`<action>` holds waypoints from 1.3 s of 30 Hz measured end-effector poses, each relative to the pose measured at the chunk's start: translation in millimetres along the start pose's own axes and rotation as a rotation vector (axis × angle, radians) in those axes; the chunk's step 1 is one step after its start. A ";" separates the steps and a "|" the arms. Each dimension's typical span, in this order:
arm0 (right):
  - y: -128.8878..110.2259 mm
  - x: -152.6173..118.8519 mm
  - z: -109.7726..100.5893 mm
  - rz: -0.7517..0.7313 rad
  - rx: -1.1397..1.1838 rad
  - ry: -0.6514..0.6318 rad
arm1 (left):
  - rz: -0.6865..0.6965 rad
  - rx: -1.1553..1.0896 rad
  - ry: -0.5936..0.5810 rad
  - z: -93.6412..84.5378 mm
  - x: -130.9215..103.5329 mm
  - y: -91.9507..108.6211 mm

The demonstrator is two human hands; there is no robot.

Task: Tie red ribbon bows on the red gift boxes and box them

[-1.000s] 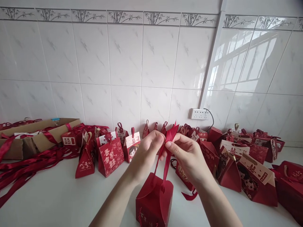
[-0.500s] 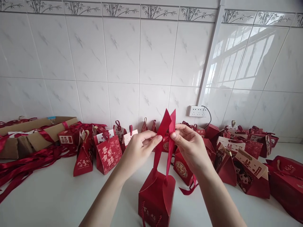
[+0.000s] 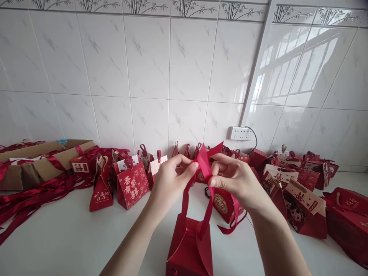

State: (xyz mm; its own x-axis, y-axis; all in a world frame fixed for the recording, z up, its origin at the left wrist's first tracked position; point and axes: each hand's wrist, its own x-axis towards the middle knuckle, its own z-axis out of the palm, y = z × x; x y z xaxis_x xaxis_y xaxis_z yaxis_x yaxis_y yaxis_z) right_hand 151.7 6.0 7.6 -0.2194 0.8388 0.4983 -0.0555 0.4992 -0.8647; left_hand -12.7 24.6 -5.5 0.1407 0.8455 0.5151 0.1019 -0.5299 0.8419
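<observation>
A red ribbon rises in two strands from the top of a red gift box near the front of the white table. Its ends cross each other between my hands, above the box. My left hand pinches one side of the ribbon between thumb and fingers. Opposite it, my right hand has thumb and fingers closed on the other strand. The box stands upright with its top flaps partly apart; its lower part runs out of the frame.
Several red gift boxes stand at the right and behind my hands. Loose ribbons lie at the left before an open cardboard box. A power strip hangs on the tiled wall.
The ribbon's two ends, upright side by side before, now cross over each other. The gift box has tilted, showing more of its top, and its strands have spread wider apart.
</observation>
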 end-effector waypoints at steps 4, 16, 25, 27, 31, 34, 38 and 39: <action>1.1 0.1 0.9 0.020 -0.056 -0.015 | 0.011 -0.003 -0.098 1.2 -3.6 3.4; 4.2 -3.1 13.5 0.001 0.099 -0.063 | 0.014 -0.214 -0.364 -12.0 -10.9 20.8; 8.0 -3.2 23.2 -0.083 0.190 0.010 | -0.061 -0.303 -0.148 -3.4 -6.0 13.7; 7.2 -5.1 20.3 -0.149 0.108 0.007 | -0.068 -0.329 -0.124 -4.0 -5.0 12.9; 1.8 -10.3 11.4 -0.284 -0.239 -0.088 | -0.034 -0.277 -0.023 -6.9 -3.6 10.6; -2.2 -11.8 7.0 -0.285 -0.359 -0.193 | 0.021 -0.192 0.042 -9.3 -3.6 10.6; -0.6 -9.5 8.8 -0.302 -0.344 -0.221 | 0.107 -0.107 0.033 -9.8 -4.8 12.8; 1.1 -8.6 10.3 -0.300 -0.342 -0.223 | 0.118 -0.103 0.022 -9.4 -5.1 13.2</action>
State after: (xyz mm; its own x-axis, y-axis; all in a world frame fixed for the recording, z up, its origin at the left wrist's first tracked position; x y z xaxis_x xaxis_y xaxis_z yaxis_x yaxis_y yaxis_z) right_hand 143.4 -3.0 1.7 -0.4477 0.5992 0.6637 0.1663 0.7851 -0.5966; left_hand -21.3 13.9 4.6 0.1237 0.7796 0.6139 -0.0161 -0.6170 0.7868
